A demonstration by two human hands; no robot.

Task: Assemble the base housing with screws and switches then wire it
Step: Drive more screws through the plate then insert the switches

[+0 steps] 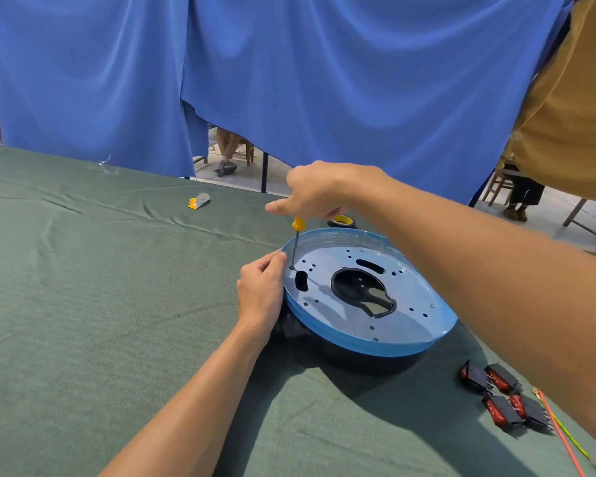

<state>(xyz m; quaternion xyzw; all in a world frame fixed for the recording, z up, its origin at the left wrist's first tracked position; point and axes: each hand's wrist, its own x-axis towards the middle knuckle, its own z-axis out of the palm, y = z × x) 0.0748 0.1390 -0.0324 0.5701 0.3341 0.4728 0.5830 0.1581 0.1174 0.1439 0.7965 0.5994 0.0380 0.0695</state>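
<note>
On the green cloth (100,304) covering the table, right of centre, the round housing (369,294) is sitting flat. Its blue rim is ringing a pale plate that is showing small holes, two oblong slots and a large cut-out in the middle. A dark lower body is showing beneath its near edge.

Your left hand (260,290) is holding the housing's left rim, with the fingers curled against the edge. Your right hand (317,191) is reaching in from the right, above the housing's far-left part, and is gripping the yellow handle of a screwdriver (295,242). The dark shaft is standing nearly upright, leaning slightly. Its tip is touching the plate at a small hole just inside the left rim, just far of the left slot and beside your left fingertips.

A roll of tape (341,221) is peeking out below your right hand, just beyond the housing's far rim.

Four black switches (506,394) with red rockers are lying in a cluster on the cloth at near right, apart from the housing. A red wire and a yellow-green one, the wires (561,428), are running just right of them.

Far left of the housing, a small yellow and grey packet (198,200) is lying on the cloth, and a scrap of clear plastic (102,165) is lying farther left. A blue curtain (289,63) is hanging behind the table.
</note>
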